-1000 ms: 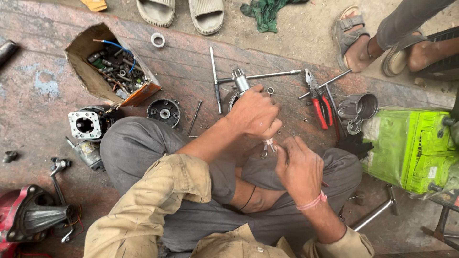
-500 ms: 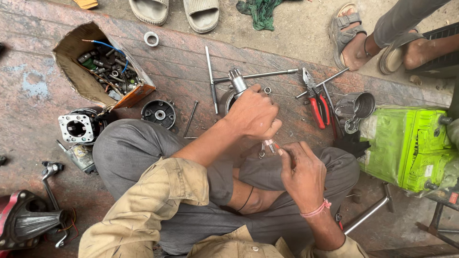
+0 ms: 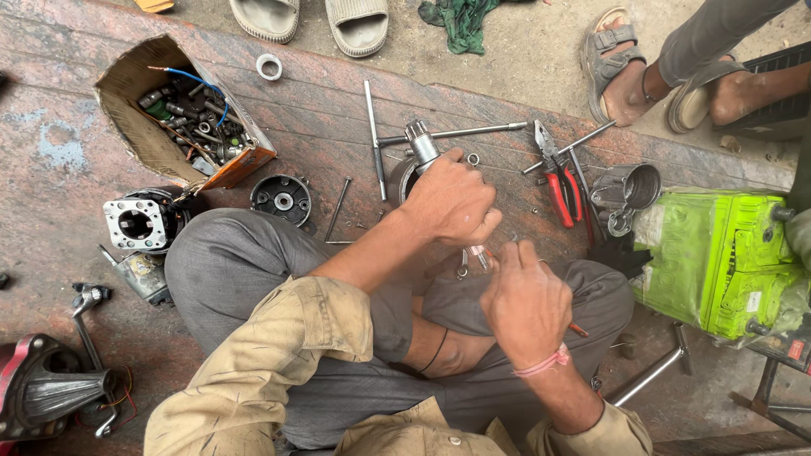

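Note:
I sit cross-legged on a reddish stone floor. My left hand (image 3: pixel 448 203) reaches forward over my knee, fingers closed on a small metal part (image 3: pixel 475 257) held above my lap. My right hand (image 3: pixel 525 297), with a pink band at the wrist, is closed beside it, its fingertips pinching the same small part from the near side. What exactly the right hand holds is hidden by its fingers. Just beyond my left hand stands a round metal motor housing with a shaft (image 3: pixel 420 145).
A torn cardboard box of bolts and parts (image 3: pixel 177 118) lies far left, with a round black cover (image 3: pixel 281 199) and a square-flanged motor part (image 3: pixel 135 224) near it. Red-handled pliers (image 3: pixel 557 181), rods and a metal cup (image 3: pixel 629 190) lie right. A green battery (image 3: pixel 722 257) stands far right. Another person's sandalled feet (image 3: pixel 621 72) are beyond.
My hands stay together on the small part, the right hand slightly closer to the left. The view has shifted a little, so everything sits somewhat lower and further right.

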The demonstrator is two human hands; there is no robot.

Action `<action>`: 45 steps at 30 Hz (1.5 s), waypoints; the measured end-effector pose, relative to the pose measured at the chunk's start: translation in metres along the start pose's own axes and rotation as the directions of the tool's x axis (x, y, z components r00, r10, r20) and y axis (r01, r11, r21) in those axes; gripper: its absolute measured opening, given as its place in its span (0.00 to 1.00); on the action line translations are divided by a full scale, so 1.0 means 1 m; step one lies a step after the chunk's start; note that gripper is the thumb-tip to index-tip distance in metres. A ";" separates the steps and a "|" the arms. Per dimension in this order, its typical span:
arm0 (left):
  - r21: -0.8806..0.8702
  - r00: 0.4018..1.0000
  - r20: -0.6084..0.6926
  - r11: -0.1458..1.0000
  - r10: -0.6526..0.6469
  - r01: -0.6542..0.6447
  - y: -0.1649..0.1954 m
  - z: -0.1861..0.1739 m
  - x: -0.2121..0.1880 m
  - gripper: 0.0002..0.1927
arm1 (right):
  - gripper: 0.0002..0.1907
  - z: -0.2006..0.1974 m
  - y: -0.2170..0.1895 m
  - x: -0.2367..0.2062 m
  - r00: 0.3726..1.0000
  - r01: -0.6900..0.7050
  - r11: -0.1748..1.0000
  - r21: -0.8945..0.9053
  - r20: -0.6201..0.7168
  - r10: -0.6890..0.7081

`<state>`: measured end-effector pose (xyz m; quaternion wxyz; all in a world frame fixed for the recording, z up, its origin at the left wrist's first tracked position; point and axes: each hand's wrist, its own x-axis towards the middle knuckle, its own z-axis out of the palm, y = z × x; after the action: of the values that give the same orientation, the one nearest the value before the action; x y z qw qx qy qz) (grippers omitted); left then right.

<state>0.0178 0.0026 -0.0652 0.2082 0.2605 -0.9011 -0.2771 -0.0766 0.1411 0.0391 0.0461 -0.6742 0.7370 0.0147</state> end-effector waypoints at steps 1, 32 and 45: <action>0.003 1.000 -0.002 1.000 0.003 -0.003 0.000 0.000 0.000 0.22 | 0.07 0.001 -0.001 0.000 1.000 0.000 1.000 -0.015 0.014 0.000; 0.056 0.996 -0.074 0.998 0.048 -0.043 -0.005 0.008 -0.003 0.20 | 0.05 0.010 0.027 0.000 1.000 0.027 0.978 0.208 0.000 -0.027; 0.074 0.995 -0.084 0.996 0.057 -0.051 -0.006 0.009 -0.004 0.18 | 0.05 0.005 0.031 -0.013 0.987 -0.146 0.870 0.471 0.016 0.157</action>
<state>0.0186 0.0047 -0.0762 0.2449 0.2549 -0.9073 -0.2275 -0.1059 0.1574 0.0337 0.1988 -0.5831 0.7694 -0.1688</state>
